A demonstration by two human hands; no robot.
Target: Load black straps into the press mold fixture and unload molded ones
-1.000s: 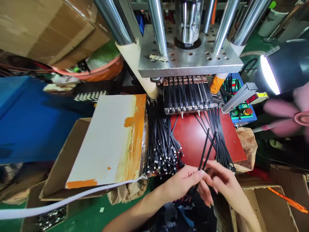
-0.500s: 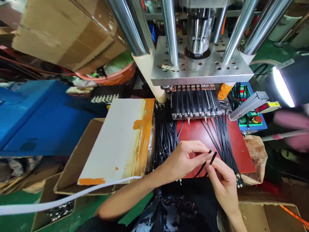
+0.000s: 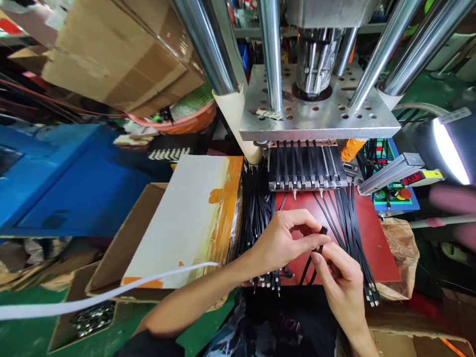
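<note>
A lamp (image 3: 450, 151) glows near a pink fan (image 3: 451, 200) (blurred).

Black cables (image 3: 306, 269) — thin, held aloft, partly hidden — lower lengths slanting down above red board (image 3: 383, 260).

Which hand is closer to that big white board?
Left. The left hand is to the right of the white board; the right hand is farther right, beyond the left.

Green floor (image 3: 204, 327) shows at lower left and upper right. Left: a blue, flat-sided cabinet (image 3: 78, 193), with a large cardboard box (image 3: 111, 64) above. Right: a lit lamp (image 3: 449, 151), its glare white. Rear: a horizontal grey rail (image 3: 256, 32).
</note>
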